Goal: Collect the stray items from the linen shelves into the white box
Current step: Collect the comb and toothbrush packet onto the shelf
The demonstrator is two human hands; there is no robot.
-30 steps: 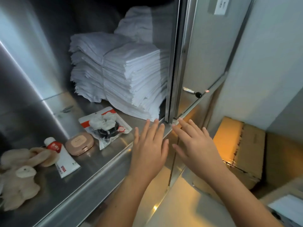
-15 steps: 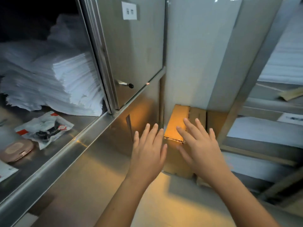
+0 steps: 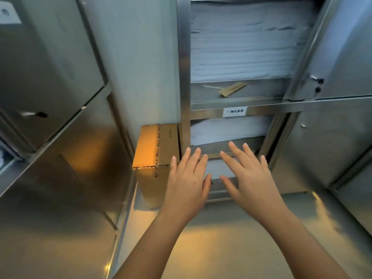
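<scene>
Head view: one stray item shows on the linen shelves, a flat brown paper sleeve (image 3: 233,89) with a thin pale stick poking out of its left end, lying slantwise on the steel ledge of the upper shelf (image 3: 237,101), just in front of the tall stack of folded white linen (image 3: 241,43) that fills that compartment. The white box cannot be seen in this picture. Below the ledge, a steel rail carries one small white label (image 3: 234,112) with dark print too small to read. Under it sit two more layers of white linen: a lower stack (image 3: 225,129) and, beneath that, another pale bundle partly hidden behind the fingers.

Two bare hands reach forward, palms down and side by side but not touching. The left hand (image 3: 188,181) has its fingers spread and straight, holding nothing. The right hand (image 3: 248,177) is likewise splayed flat and empty, its fingertips up by the lowest shelf edge. Both hang well below the paper sleeve.

One cardboard box (image 3: 156,150), brown and sealed with tape, stands on the floor just left of the shelf frame, close beside the left hand's little finger. Steel cabinet doors flank the scene: one at upper left with a single small knob (image 3: 41,114), one at upper right with two dark round fittings (image 3: 319,85).
</scene>
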